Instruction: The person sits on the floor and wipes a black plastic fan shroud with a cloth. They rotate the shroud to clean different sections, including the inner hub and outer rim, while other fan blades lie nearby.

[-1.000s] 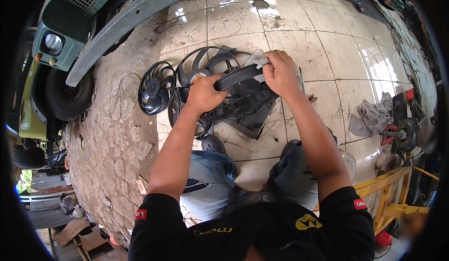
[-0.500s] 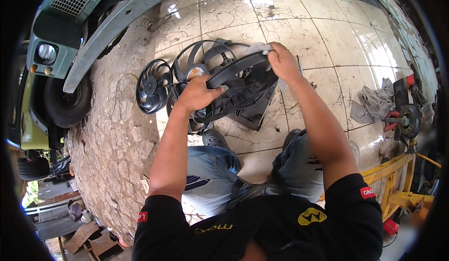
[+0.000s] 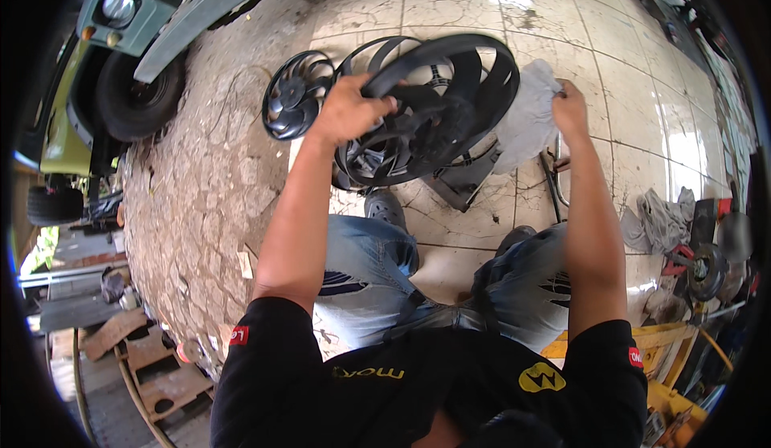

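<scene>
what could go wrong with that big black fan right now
Only the left hand appears to grip the large black fan, so it might twist or slip. Falling, it could knock the smaller fan nearby. The loose grey cloth in the right hand might snag the large black fan.

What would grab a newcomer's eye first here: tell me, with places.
The big black fan wheel stands out at upper centre, its rim gripped by the left hand. Just right of it, the right hand pinches a pale grey cloth. At upper left, a vehicle's round headlamp shows, with a dark tyre below it.
</scene>
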`<state>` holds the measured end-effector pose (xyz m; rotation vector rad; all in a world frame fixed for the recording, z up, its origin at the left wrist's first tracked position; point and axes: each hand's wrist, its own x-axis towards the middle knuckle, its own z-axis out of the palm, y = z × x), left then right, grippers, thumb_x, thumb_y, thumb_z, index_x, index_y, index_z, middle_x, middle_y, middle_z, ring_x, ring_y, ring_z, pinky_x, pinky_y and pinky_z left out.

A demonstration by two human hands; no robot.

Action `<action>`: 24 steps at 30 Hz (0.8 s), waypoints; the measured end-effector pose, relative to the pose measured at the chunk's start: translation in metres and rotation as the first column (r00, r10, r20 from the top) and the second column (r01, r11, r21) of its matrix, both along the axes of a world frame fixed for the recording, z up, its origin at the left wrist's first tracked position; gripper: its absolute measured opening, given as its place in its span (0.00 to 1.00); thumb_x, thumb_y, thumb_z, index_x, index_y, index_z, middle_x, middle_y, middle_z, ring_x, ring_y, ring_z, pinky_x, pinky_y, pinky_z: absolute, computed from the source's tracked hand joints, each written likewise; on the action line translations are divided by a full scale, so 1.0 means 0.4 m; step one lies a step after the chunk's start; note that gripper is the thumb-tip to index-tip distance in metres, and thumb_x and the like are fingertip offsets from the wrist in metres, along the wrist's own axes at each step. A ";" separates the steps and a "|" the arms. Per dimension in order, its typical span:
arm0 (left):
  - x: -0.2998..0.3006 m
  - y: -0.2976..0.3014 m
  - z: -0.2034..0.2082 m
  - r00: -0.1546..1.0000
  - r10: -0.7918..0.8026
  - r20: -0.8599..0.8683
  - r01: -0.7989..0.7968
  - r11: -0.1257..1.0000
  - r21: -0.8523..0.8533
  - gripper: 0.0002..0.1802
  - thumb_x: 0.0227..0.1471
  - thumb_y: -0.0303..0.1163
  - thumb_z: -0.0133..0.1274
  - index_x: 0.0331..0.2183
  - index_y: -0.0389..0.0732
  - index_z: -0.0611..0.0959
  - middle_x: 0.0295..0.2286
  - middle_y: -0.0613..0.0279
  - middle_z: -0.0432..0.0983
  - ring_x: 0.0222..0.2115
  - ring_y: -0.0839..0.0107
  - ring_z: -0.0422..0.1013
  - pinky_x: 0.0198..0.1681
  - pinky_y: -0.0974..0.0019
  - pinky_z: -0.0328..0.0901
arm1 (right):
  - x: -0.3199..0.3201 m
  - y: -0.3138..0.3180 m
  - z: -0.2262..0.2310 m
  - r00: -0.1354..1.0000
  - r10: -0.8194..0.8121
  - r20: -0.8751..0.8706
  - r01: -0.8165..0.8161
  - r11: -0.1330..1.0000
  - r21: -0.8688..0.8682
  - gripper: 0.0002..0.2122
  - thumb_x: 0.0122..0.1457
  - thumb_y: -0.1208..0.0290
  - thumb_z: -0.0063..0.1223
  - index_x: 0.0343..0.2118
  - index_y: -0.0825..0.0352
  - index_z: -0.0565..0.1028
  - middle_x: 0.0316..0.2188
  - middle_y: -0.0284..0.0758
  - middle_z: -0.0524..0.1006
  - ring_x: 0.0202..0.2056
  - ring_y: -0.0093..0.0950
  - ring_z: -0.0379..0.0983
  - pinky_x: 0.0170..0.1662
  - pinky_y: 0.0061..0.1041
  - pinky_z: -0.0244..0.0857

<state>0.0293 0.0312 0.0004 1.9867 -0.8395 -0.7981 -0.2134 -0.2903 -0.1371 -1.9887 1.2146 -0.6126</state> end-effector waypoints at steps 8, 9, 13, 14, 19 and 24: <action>0.071 0.245 0.160 0.832 0.540 -0.125 -0.513 0.664 -0.544 0.22 0.51 0.25 0.60 0.49 0.34 0.79 0.36 0.57 0.82 0.32 0.68 0.80 0.30 0.70 0.70 | -0.043 0.008 0.054 0.990 0.073 0.121 -0.086 0.990 0.113 0.20 0.57 0.77 0.40 0.51 0.74 0.75 0.41 0.48 0.81 0.42 0.38 0.78 0.47 0.31 0.68; 0.066 0.277 0.160 0.801 0.585 -0.126 -0.540 0.616 -0.574 0.23 0.51 0.26 0.62 0.50 0.34 0.79 0.36 0.58 0.82 0.32 0.68 0.80 0.29 0.70 0.69 | -0.051 0.012 0.068 0.990 0.072 0.122 -0.087 0.988 0.130 0.20 0.58 0.77 0.40 0.51 0.75 0.75 0.41 0.47 0.81 0.41 0.36 0.77 0.47 0.31 0.68; 0.075 0.373 0.110 0.672 0.741 -0.014 -0.595 0.528 -0.606 0.26 0.50 0.32 0.67 0.50 0.36 0.80 0.34 0.63 0.81 0.26 0.73 0.77 0.24 0.74 0.63 | -0.076 0.001 0.069 0.987 0.059 0.146 -0.085 0.981 0.175 0.19 0.58 0.77 0.40 0.52 0.74 0.75 0.40 0.43 0.80 0.41 0.32 0.76 0.47 0.28 0.67; 0.072 0.385 0.095 0.629 0.775 0.054 -0.614 0.539 -0.576 0.23 0.50 0.33 0.67 0.47 0.36 0.81 0.31 0.63 0.81 0.25 0.75 0.76 0.23 0.74 0.63 | -0.084 0.001 0.078 0.988 0.049 0.148 -0.078 0.978 0.196 0.19 0.58 0.76 0.41 0.52 0.74 0.75 0.40 0.43 0.80 0.41 0.31 0.76 0.47 0.28 0.67; 0.131 0.561 -0.140 0.360 0.811 0.462 -0.748 0.547 -0.376 0.14 0.51 0.37 0.64 0.38 0.39 0.84 0.21 0.61 0.80 0.22 0.72 0.74 0.28 0.65 0.66 | -0.080 0.018 0.101 0.989 0.051 0.140 -0.079 0.976 0.204 0.19 0.59 0.76 0.41 0.52 0.74 0.75 0.40 0.42 0.80 0.41 0.28 0.75 0.47 0.26 0.66; 0.044 0.563 -0.410 0.453 0.472 0.756 -0.807 0.577 0.124 0.23 0.47 0.35 0.63 0.48 0.48 0.82 0.48 0.58 0.78 0.43 0.54 0.78 0.46 0.54 0.72 | -0.095 0.008 0.097 0.993 0.073 0.090 -0.083 0.991 0.104 0.19 0.59 0.75 0.41 0.52 0.74 0.74 0.40 0.43 0.80 0.41 0.29 0.75 0.47 0.26 0.66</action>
